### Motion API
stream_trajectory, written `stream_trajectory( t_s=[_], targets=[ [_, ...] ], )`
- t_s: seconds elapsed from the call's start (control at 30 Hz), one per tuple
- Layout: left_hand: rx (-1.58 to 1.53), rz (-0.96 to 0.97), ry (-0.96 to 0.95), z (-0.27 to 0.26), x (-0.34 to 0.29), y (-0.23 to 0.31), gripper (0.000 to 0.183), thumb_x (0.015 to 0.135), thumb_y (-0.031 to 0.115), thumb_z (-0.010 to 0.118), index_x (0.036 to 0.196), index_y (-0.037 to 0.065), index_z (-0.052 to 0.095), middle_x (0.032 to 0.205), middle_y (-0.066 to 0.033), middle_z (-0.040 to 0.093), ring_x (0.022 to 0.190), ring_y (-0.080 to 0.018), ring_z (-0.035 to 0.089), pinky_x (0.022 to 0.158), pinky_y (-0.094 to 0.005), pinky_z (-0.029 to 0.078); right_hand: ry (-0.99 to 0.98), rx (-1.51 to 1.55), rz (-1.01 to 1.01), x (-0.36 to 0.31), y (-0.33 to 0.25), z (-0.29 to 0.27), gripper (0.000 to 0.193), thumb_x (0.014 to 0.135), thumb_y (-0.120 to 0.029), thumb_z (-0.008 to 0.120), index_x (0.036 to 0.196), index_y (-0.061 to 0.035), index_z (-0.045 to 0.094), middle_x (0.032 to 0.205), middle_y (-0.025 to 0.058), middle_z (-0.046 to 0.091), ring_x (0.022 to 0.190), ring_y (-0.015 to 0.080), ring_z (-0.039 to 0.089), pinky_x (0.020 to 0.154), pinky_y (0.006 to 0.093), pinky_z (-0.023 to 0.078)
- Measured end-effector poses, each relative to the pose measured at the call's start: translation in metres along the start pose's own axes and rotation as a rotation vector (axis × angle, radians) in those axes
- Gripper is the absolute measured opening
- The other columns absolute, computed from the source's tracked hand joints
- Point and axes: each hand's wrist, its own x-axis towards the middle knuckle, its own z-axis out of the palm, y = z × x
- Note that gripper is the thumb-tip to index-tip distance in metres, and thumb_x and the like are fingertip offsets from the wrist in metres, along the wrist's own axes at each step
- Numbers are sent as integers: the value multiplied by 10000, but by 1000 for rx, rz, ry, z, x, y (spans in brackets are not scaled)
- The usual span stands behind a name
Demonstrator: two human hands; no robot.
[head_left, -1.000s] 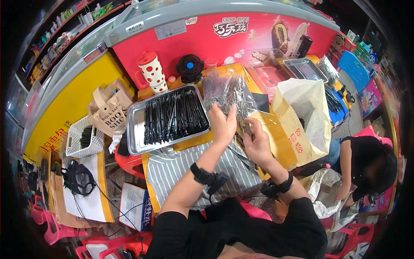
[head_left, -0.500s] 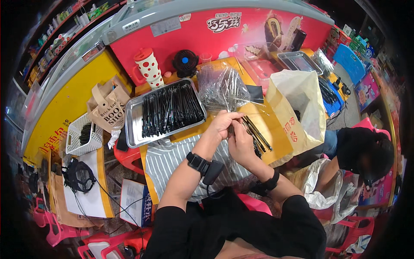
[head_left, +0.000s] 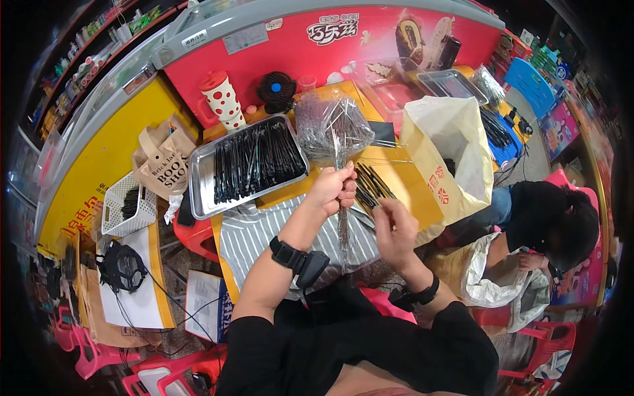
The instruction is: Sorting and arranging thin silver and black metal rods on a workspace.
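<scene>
My left hand point(head_left: 333, 190) is closed round an upright bundle of long, thin, clear shiny strips point(head_left: 343, 234), which stick out above and below the fist. Behind it on the table, a clear plastic bag point(head_left: 317, 129) holds more thin shiny pieces. My right hand point(head_left: 396, 228), smeared by motion and with fingers bent, is beside a loose pile of thin dark sticks point(head_left: 374, 186); whether it pinches one I cannot tell. To the left, a metal tray point(head_left: 200, 191) carries many black, wrapped-looking thin sticks point(head_left: 254, 162). Striped grey cloth point(head_left: 264, 247) lies below the left wrist.
A large paper sack point(head_left: 422, 132) stands open at right. Beyond the tray are a spotted tumbler point(head_left: 222, 102) and a black fan point(head_left: 276, 89). A white basket point(head_left: 117, 214) sits left. Another person point(head_left: 555, 218) works at far right over a white sack point(head_left: 479, 280).
My hands have parted: the right has come off the bundle and moved right and down, beside the dark sticks. The left keeps hold of the bundle. The view has shifted slightly.
</scene>
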Motion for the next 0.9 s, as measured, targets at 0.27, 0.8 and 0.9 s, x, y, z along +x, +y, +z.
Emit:
stream_trajectory(
  t_s=[0.27,0.8,0.9],
  targets=[
    [87,-62,-8,-4,-32,0,230,960,255,501,817,78,465,550,21,404,398,-60,309,360,-237,256,45,252,358,-3,30,-14,116,905,-29,545,994,42,566,775,43,603,568,41,510,499,184,427],
    [555,36,120,2,7,8,256,918,270,572,767,81,489,549,13,442,391,-57,348,329,-234,213,-97,520,613,14,56,15,202,856,-79,598,1032,19,586,836,41,623,587,73,557,476,194,405],
    [605,126,186,15,27,13,223,902,214,569,736,90,489,552,11,452,380,-69,347,334,-244,223,-77,528,685,10,55,11,186,859,-72,591,1025,12,588,842,38,624,588,67,560,475,184,403]
  ],
)
